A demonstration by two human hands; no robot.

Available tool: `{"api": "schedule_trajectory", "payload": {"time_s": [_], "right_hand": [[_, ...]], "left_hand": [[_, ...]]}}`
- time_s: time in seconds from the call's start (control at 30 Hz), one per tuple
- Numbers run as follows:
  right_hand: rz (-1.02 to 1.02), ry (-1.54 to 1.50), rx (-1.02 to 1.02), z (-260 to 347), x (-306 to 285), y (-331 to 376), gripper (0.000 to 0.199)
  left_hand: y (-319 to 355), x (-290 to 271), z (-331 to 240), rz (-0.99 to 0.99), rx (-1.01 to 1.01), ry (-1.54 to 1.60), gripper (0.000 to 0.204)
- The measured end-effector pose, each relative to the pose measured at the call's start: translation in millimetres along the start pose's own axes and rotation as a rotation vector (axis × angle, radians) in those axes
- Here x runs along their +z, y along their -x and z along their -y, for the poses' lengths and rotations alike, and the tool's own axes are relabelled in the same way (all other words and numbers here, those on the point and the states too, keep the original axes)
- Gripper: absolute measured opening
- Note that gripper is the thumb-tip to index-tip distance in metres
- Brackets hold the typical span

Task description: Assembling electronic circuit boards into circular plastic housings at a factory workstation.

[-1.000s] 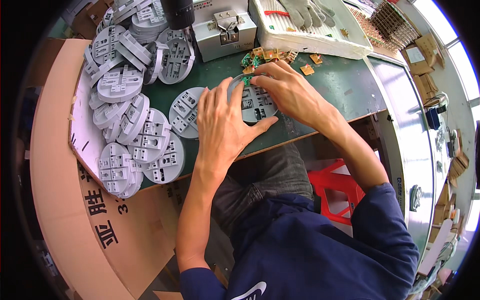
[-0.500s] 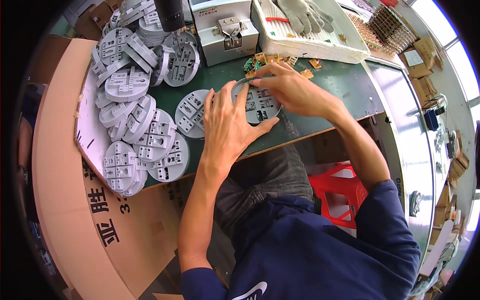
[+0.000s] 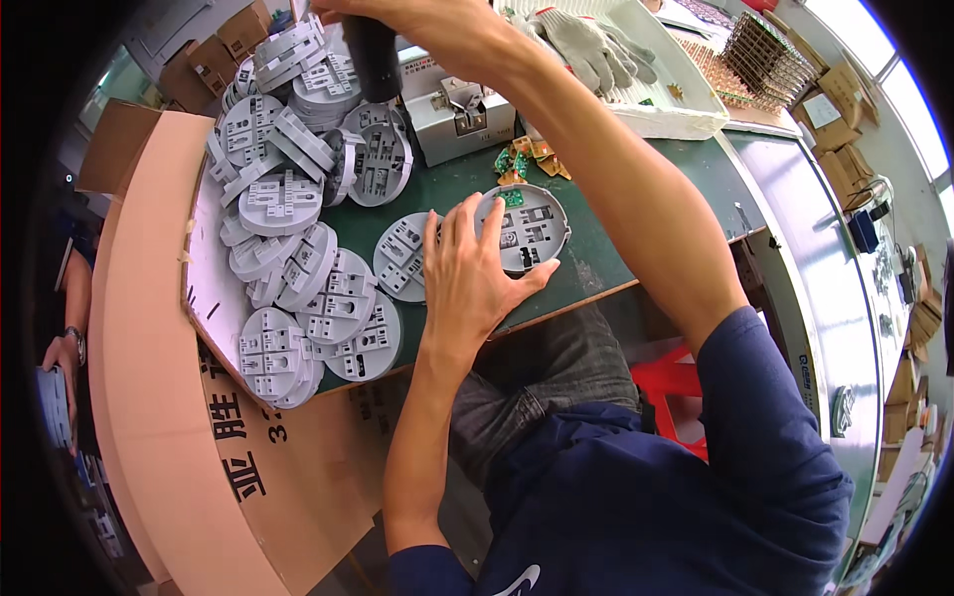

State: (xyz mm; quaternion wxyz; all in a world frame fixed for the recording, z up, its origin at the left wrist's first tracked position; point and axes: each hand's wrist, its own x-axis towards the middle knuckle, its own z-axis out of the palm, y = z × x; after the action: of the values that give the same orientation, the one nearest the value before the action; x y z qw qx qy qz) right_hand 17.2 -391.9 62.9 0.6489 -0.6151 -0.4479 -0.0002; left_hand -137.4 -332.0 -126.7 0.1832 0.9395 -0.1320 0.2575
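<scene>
My left hand (image 3: 467, 258) grips a round grey plastic housing (image 3: 537, 223) lying flat on the green bench. Its thumb is at the near rim and its fingers are over the left side. Inside the housing, by the far rim, sits a small green circuit board (image 3: 512, 198). A second round grey housing (image 3: 399, 260) lies just left, partly hidden by that hand. At the top edge, my right hand (image 3: 397, 14) is closed around the upper part of a black, upright cylindrical tool, apparently a power screwdriver (image 3: 372, 62); its tip is not visible, and some fingers are cut off.
Many grey housings (image 3: 281, 202) are heaped on the left. Behind stands a metal box-shaped device (image 3: 462, 129). Small circuit boards (image 3: 527, 159) lie in front of it. A white tray (image 3: 686, 114) holds gloves (image 3: 586, 50). A cardboard box (image 3: 149, 348) borders the bench; another person's hand (image 3: 65, 350) shows beyond.
My right hand has left the housing and moved up and left to the black tool, which now hangs further right in view. The left hand stays on the housing.
</scene>
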Motion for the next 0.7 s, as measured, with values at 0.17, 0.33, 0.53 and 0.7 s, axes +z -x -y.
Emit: {"api": "schedule_trajectory", "payload": {"time_s": [0.17,0.33,0.53,0.7], "right_hand": [[-0.237,-0.251,-0.122,-5.3,-13.0,15.0,0.046],[-0.424,0.009,-0.183,-14.2,-20.8,11.3,0.020],[-0.469,0.140,-0.096,-37.5,-24.3,10.9,0.023],[-0.459,0.092,-0.037,-33.3,-21.1,20.7,0.021]], "left_hand": [[0.4,-3.6,-0.4,0.017,-0.019,-0.005,0.091],[0.7,-3.3,0.0,0.031,-0.023,-0.011,0.092],[-0.9,-4.5,-3.3,0.045,-0.023,-0.015,0.093],[1.3,-3.1,-0.1,0.057,-0.038,-0.029,0.092]]}}
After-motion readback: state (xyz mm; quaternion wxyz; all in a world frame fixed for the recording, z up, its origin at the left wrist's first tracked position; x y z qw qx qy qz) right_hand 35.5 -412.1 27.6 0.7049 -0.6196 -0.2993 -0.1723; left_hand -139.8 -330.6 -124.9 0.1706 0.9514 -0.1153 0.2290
